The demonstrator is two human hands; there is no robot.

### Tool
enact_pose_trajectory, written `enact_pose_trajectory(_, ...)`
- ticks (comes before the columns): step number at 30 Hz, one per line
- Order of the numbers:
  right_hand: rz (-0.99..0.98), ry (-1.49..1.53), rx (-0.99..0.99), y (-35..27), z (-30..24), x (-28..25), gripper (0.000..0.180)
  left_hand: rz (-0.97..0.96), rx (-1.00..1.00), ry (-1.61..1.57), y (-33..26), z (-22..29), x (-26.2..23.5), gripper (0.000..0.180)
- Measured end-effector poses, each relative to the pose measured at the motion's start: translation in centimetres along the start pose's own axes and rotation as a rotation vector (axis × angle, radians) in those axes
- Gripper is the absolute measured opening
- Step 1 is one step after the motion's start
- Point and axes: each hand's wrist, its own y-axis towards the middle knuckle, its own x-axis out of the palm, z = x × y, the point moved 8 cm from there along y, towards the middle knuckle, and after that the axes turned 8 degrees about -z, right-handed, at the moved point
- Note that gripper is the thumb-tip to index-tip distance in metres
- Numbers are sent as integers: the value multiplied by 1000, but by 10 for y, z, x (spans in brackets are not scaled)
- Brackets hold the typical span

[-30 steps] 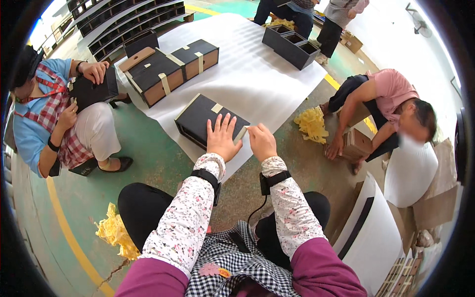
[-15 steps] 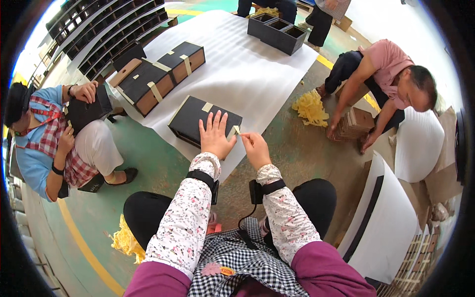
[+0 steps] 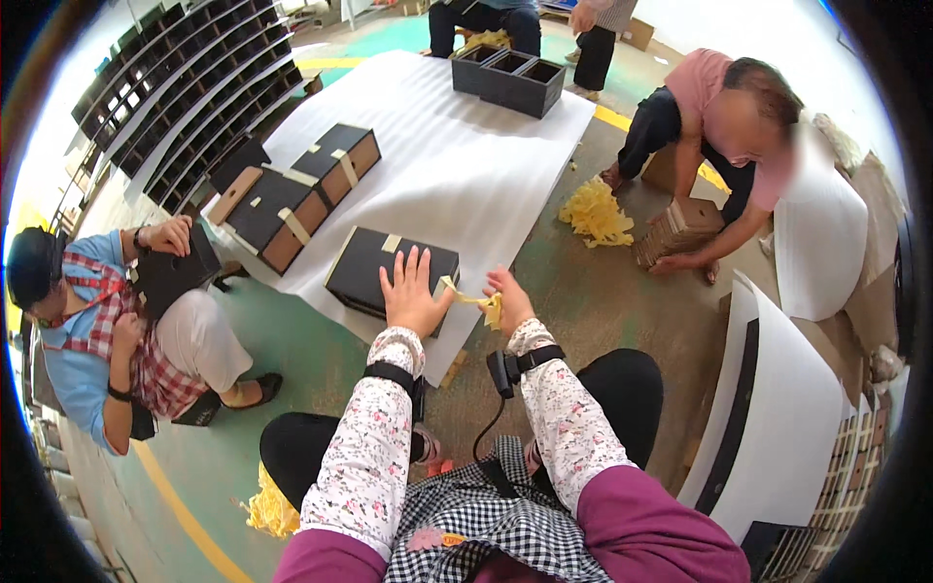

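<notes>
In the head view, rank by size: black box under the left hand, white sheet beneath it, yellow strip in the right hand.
Largest: white sheet
Then: black box, under the left hand
Smallest: yellow strip in the right hand

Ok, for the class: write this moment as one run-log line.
left hand: flat on box | right hand: holding yellow tape, running toward box | box: on white sheet

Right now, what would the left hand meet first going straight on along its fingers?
Probably the pale tape strip atop the black box, just ahead of the left hand; past the box lies white sheeting. Exact depth is unclear.
</notes>
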Motion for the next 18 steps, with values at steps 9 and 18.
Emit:
enact_pose_trajectory(9, -64, -222, 0, 10, -3, 72, 43, 90, 31, 49, 2, -8, 8, 53)
enact_pose_trajectory(18, -246, -286, 191, -6, -8, 75, 43, 90, 45, 54, 2, -8, 10, 52)
